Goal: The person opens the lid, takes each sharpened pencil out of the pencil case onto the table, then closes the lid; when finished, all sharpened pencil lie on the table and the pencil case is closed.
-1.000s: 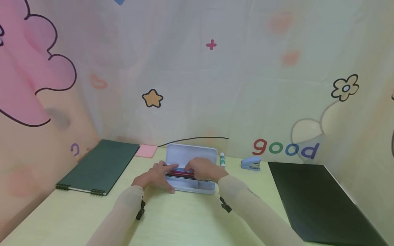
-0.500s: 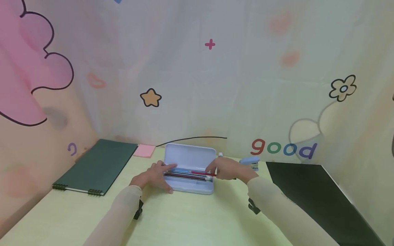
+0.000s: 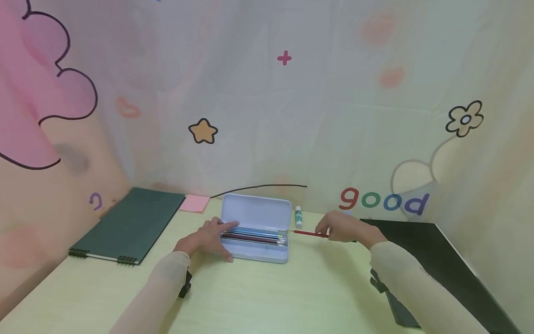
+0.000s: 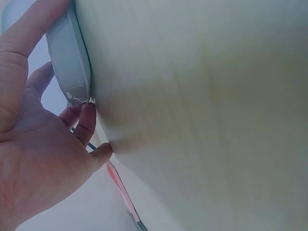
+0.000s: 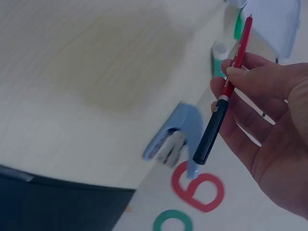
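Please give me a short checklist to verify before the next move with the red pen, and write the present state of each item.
1. Right hand holds the red pen firmly: ok, thumb and fingers pinch it near the middle.
2. Pen is free of the pencil case: ok, in the head view it is outside, to the right of the case.
3. Left hand steadies the case: ok, it rests on the case's left end.
4. Case lid open: ok, the lid stands up at the back.
5. Nearby things out of the way: cannot tell, the glue stick and blue stapler lie close to the right hand.
6. Pen cap fitted: cannot tell.
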The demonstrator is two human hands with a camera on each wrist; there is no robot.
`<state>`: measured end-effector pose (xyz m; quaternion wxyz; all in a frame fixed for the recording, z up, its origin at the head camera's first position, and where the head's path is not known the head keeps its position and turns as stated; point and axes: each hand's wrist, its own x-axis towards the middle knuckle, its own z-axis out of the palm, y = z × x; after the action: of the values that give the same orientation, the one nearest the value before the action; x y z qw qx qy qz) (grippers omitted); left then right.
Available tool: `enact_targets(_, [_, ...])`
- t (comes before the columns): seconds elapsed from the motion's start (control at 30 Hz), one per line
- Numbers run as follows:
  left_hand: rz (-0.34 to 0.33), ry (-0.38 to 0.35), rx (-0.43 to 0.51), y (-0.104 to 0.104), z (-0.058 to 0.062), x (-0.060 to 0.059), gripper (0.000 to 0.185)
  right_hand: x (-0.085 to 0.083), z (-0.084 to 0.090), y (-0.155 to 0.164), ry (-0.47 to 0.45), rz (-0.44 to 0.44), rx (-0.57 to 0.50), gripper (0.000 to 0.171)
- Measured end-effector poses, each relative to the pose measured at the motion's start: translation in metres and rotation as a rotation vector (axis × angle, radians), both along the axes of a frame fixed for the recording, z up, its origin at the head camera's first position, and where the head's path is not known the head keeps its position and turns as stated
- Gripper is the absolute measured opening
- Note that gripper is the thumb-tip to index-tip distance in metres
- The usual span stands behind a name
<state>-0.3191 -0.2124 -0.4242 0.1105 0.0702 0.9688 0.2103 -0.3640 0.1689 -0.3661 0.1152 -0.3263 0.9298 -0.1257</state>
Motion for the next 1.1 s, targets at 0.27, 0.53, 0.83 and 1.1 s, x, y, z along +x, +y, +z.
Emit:
enact_targets(0.27, [0.003, -0.003, 0.011, 0.0, -0.003, -0.002, 0.101, -0.005, -0.026, 0.023, 0.047, -0.031, -0.061, 0.024])
enact_targets(0.53, [0.013, -0.018, 0.009, 0.001, 0.0, 0.001, 0.1, -0.014, -0.048, 0.031, 0.077, -0.056, -0.109, 0.024])
enact_targets(0.83, [0.014, -0.009, 0.006, 0.0, 0.006, -0.001, 0.1, -0.013, -0.052, 0.028, 0.092, -0.093, -0.106, 0.027])
enact_targets(1.1, [-0.001, -0.014, 0.008, -0.001, 0.001, -0.001, 0.101, -0.012, -0.056, 0.029, 0.074, -0.1, -0.122, 0.025])
